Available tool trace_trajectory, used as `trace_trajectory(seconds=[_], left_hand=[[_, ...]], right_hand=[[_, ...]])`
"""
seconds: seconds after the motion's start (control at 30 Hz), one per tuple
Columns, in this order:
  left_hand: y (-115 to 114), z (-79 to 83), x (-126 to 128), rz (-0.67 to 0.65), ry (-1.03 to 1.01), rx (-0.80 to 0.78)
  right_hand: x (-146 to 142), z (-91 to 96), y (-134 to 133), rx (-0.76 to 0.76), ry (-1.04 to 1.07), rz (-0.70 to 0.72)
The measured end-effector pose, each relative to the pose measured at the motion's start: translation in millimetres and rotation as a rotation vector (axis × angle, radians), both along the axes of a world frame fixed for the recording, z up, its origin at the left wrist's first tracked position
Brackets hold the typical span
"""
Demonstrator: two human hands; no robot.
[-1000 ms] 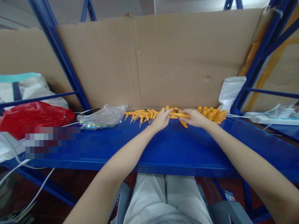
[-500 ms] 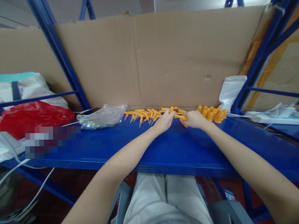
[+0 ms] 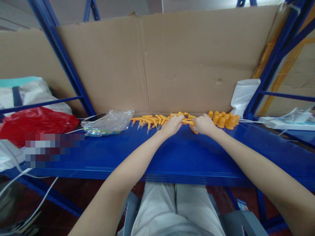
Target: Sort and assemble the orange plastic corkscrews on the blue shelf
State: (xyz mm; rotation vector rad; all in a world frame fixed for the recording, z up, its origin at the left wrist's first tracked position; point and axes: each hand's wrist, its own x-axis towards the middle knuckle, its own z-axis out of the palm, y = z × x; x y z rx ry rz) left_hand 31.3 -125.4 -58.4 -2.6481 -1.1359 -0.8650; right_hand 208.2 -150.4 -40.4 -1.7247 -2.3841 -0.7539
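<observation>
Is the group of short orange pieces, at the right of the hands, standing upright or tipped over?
Upright: the short orange pieces stand like columns, clustered on the flat blue shelf, beside the right hand.

A blue table (image 3: 187,157) stretches across the view, its smooth top faintly glossy. Behind it stands a tall, vertically creased sheet of brown cardboard (image 3: 187,62) between a blue left post (image 3: 62,54) and a blue right post (image 3: 274,62). A pale grey surface (image 3: 211,4) shows above. Below, a dark red floor (image 3: 73,188) lies in dim light beside a grey chair (image 3: 242,221).
</observation>
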Motion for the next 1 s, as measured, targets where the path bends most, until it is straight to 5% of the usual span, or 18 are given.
trace_trajectory(seconds=[0.37, 0.73, 1.0], left_hand=[[-1.2, 1.0, -1.5, 0.020, -0.128, -0.226], [10.0, -10.5, -11.1, 0.115, -0.120, -0.045], [13.0, -14.9, -16.7, 0.185, -0.110, -0.053]], right_hand=[[-4.3, 1.4, -2.0, 0.087, -0.072, 0.059], [9.5, -5.1, 2.9, 0.154, 0.028, 0.241], [12.4, -11.9, 11.2, 0.043, 0.072, 0.300]])
